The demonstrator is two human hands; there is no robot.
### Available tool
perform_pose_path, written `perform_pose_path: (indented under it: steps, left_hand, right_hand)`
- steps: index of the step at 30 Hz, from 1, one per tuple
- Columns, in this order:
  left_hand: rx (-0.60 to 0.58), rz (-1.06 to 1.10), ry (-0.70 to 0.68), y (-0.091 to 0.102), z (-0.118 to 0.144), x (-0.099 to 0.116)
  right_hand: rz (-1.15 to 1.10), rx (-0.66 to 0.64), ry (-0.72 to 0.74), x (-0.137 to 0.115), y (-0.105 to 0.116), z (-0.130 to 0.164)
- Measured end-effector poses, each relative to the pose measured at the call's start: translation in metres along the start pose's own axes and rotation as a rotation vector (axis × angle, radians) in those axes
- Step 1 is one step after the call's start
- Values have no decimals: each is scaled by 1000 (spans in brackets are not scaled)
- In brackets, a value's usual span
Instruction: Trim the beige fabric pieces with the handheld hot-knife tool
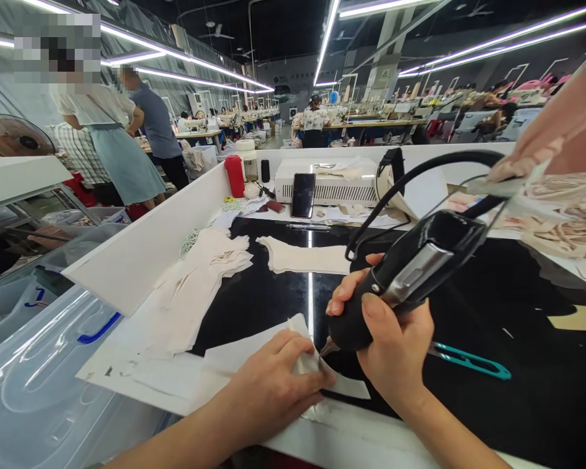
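while the left hand (273,384) presses flat on a pale fabric piece (254,355) at the near edge of the black counter (517,391), the right hand (395,345) grips a black corded cutting tool (410,273), tip touching the fabric. teal snips (469,359) lie just beside the right hand; a fabric stack (200,273) sits toward the left edge.

The glossy black tabletop (493,312) carries a flat cream fabric piece (305,256) near its middle. Left of that piece lies a loose stack of cream pieces (195,286); behind it stand a phone (303,195) and a white machine (332,182), with a red bottle (235,176) further left. Teal snips (469,359) lie to its front right.
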State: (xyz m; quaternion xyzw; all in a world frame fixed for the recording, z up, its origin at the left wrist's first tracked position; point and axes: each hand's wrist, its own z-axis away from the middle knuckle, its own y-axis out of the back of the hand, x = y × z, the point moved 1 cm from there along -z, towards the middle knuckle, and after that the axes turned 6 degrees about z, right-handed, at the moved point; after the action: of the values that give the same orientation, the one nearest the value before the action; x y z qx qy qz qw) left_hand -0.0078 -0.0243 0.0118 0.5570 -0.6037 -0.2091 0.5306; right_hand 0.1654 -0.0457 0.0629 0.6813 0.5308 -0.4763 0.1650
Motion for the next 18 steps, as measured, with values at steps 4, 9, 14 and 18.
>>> perform_pose_path:
  steps: [4, 9, 14, 18]
  left_hand:
    - [-14, 25, 5, 3, 4, -2]
    - [30, 46, 22, 16, 3, -9]
    - [55, -22, -55, 11, -11, -19]
    - [-31, -111, -52, -1, -23, -26]
  right_hand:
    - [43, 23, 32, 1, 8, -5]
    - [151, 37, 66, -1, 22, -13]
    - [445, 106, 1, -7, 46, -24]
    - [526, 288, -46, 4, 85, -22]
